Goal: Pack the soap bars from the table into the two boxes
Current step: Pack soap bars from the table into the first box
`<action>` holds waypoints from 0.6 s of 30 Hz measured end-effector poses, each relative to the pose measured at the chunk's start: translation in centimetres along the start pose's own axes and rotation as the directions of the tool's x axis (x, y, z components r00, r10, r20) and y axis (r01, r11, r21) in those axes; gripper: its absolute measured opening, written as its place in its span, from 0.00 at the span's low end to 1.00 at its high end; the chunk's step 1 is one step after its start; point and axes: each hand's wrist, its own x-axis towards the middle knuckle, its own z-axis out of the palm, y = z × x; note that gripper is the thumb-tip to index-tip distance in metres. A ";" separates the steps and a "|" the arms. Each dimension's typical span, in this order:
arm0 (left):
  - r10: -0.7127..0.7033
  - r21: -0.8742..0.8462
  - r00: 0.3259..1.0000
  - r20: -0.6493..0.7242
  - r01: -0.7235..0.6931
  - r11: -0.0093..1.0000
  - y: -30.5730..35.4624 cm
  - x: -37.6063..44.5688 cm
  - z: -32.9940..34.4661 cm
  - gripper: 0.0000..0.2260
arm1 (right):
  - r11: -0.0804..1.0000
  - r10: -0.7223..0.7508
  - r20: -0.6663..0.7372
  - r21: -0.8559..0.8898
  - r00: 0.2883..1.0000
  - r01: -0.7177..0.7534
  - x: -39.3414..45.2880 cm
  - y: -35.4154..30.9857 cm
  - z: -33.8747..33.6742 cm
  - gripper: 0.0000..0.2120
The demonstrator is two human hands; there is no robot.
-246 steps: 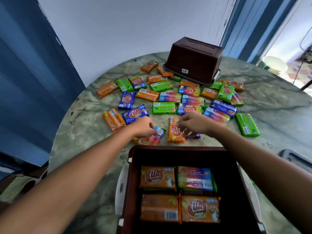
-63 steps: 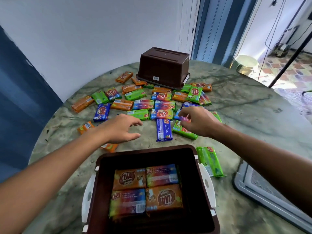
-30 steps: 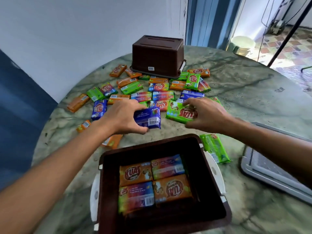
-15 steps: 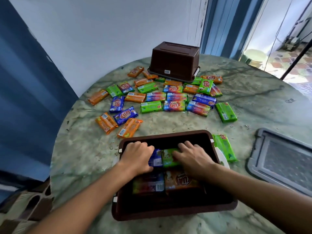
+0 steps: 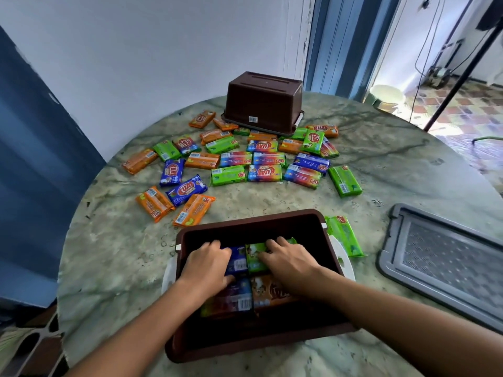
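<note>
Both hands are down inside the near brown box [image 5: 337,329], each setting a wrapped soap bar onto the far row of the layer already there. The left hand [image 5: 208,263] lies over a blue bar [image 5: 238,261], fingers curled down over its left part with the thumb at the near edge, so it looks to be holding the bar rather than just resting on it; the right hand [image 5: 291,261] covers much of a green bar [image 5: 254,255], fingers bent over its far edge (whether the thumb is under it I cannot tell). The two bars sit side by side, touching along their long edges, with a multicoloured bar [image 5: 234,302] and an orange bar [image 5: 272,293] nearer the wearer in the same box. These bars look light and stiff, small rigid blocks in glossy film, so the wrapper is probably slick; I would take each across its short width, thumb on one long edge and fingers on the other, not by the loose crimped ends, which would likely flex and slip. Many more bars lie scattered on the marble-patterned table [image 5: 114,254], in front of the second box [image 5: 262,102], which stands upside down at the far side, and one green one [image 5: 344,236] just right of the near box
</note>
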 end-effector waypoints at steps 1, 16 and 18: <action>0.020 -0.019 1.000 0.013 -0.020 1.000 -0.3 -0.1 0.1 0.22 | 1.000 0.000 0.007 0.023 1.000 0.000 -0.1 0.2 0.1 0.20; 0.327 -0.321 0.879 -0.347 -0.439 0.839 2.2 0.6 -6.6 0.18 | 0.897 0.140 -0.282 0.443 0.949 -0.001 -3.6 3.7 -4.7 0.16; 0.341 -0.311 0.850 -0.401 -0.476 0.823 3.5 2.4 -9.0 0.16 | 0.879 0.207 -0.316 0.476 0.926 -0.035 -3.9 5.6 -5.9 0.16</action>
